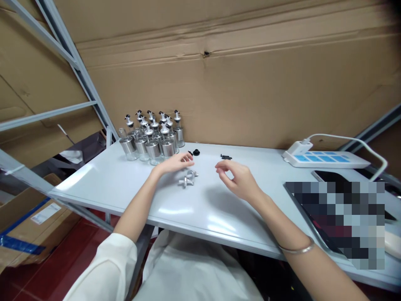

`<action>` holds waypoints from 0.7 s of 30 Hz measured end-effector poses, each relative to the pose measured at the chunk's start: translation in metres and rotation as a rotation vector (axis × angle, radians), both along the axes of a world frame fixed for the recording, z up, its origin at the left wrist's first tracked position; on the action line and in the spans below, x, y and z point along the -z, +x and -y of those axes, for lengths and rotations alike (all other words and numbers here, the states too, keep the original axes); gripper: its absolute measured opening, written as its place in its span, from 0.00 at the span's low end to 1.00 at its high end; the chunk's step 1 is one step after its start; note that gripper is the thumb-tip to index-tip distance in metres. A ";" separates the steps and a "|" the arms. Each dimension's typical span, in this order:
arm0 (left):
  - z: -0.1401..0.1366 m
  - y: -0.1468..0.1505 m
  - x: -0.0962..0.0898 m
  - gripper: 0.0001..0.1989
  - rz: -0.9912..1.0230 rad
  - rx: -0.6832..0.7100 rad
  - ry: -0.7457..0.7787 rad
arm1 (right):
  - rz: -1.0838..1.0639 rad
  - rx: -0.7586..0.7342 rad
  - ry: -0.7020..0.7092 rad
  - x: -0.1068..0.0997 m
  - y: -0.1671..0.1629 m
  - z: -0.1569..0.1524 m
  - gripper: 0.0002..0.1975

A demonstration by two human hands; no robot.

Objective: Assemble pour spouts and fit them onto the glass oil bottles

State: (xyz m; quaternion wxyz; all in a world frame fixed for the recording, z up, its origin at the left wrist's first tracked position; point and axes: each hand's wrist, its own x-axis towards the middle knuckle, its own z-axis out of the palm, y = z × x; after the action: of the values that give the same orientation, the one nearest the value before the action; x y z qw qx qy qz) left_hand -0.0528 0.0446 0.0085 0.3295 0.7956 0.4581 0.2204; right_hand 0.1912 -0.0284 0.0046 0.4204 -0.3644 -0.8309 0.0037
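A: Where are the parts?
B: Metallic pourer spouts point(186, 181) mid-frame on the white tabletop point(106, 190), just below the person's left hand point(177, 162). Black stopper point(196, 152) above them, near the left fingertips. Black clip-like bits point(226, 157) right of centre, above the right hand point(236, 177).
A: Grip?
B: Left: fingers loosely bent, thumb hidden. Dark bit point(189, 152) at the tips; can't tell if held. Right: thumb and forefinger curled to a narrow gap; can't tell if anything tiny is pinched.
A: How would the spouts handle?
B: Probably light, stiff, slick, apt to roll. Take the wide collar point(185, 180), not the thin tube point(181, 182).
A: Stopper, clips?
B: Stopper looks rubbery: should give a little and not slip. Hold by the rim. Clips likely stiff, easy to lose; fingertip pinch.
A: Bottles?
B: Glass bottles point(153, 149), left of centre. Likely heaviest, breakable. Metal sleeves point(168, 148) look smooth, so wrap a whole hand round one.
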 end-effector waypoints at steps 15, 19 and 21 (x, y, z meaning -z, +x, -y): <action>0.010 0.016 -0.001 0.06 0.111 0.231 -0.255 | 0.384 0.038 -0.464 0.012 0.002 -0.006 0.08; 0.022 0.027 -0.003 0.08 0.222 0.272 -0.271 | 0.280 0.043 -0.469 0.008 0.001 -0.005 0.10; 0.027 0.032 -0.003 0.09 0.260 0.292 -0.275 | 0.247 -0.006 -0.433 0.007 0.001 -0.005 0.09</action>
State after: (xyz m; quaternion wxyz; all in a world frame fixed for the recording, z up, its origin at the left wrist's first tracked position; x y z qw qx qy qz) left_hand -0.0213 0.0180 0.0113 0.5193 0.7661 0.3173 0.2067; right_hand 0.1926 -0.0235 -0.0028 0.2278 -0.4411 -0.8569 0.1385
